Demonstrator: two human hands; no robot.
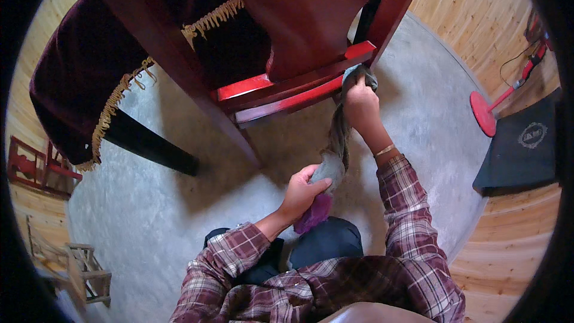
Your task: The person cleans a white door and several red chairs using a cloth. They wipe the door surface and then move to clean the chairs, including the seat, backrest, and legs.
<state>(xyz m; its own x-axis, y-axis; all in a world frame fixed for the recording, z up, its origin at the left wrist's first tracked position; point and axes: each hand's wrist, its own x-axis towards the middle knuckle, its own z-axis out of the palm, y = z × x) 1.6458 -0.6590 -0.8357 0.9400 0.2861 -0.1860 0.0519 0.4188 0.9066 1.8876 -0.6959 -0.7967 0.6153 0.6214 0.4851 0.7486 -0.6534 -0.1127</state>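
A red wooden chair stands before me with its back towards me. My right hand grips one end of a twisted grey cloth, a finger pressing it against the right end of the chair's lower back rail, near the post. The cloth hangs down to my left hand, which holds its other end between thumb and fingers above my knees. A purple cloth pokes out below my left hand; whether it is joined to the grey one I cannot tell.
A table under a dark fringed tablecloth is beyond the chair, its black leg on the concrete floor. At right are a red round-based stand and a dark panel. Wooden furniture sits lower left.
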